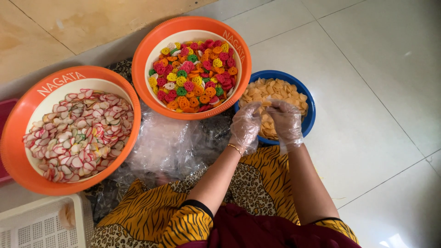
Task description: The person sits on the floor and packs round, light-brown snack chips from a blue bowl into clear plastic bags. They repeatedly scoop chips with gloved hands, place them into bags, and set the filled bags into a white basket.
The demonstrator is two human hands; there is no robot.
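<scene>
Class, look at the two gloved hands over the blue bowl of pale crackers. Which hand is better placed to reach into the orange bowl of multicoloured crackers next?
Probably the left hand. It sits on the side of the blue bowl nearest the multicoloured-cracker bowl; the right hand would have to cross over it.

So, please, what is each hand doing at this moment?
Left hand: gloved, fingers pinched over the blue bowl; what it holds cannot be told.
Right hand: gloved, fingers curled by the pale chips; grip unclear.
</scene>
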